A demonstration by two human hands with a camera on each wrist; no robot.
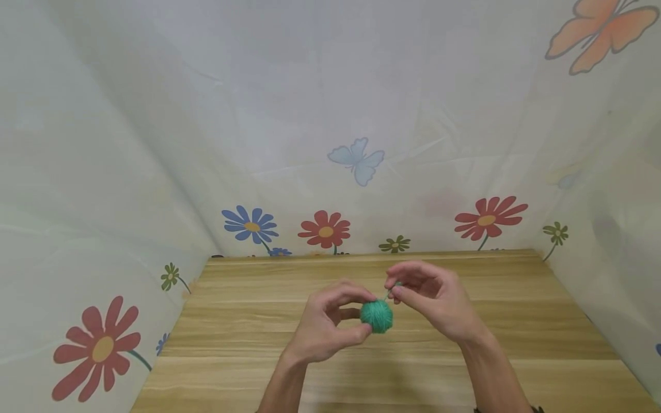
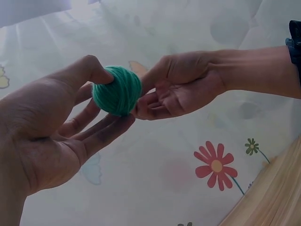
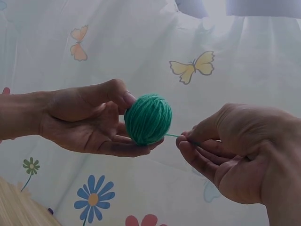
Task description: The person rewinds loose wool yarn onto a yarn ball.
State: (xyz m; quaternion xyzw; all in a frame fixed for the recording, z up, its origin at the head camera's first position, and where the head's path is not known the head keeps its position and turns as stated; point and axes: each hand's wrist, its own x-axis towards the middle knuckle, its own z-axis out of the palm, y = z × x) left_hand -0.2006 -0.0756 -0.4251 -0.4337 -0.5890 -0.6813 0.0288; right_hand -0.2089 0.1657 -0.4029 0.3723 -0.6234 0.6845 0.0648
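Note:
A round ball of green yarn (image 1: 377,316) is held above the wooden table by my left hand (image 1: 330,321), thumb on one side and fingers on the other. To its right, my right hand (image 1: 431,298) pinches the loose yarn end (image 3: 173,135) between thumb and fingertips. A short taut strand runs from the ball to that pinch in the right wrist view. From the left wrist, the yarn ball (image 2: 117,91) partly covers the right hand's fingertips, so the strand is hidden there.
Under both hands lies a wood-grain table (image 1: 248,332). A pale curtain (image 1: 289,115) printed with flowers and butterflies stands around its back and sides. A dark band (image 2: 295,52) sits on the right wrist.

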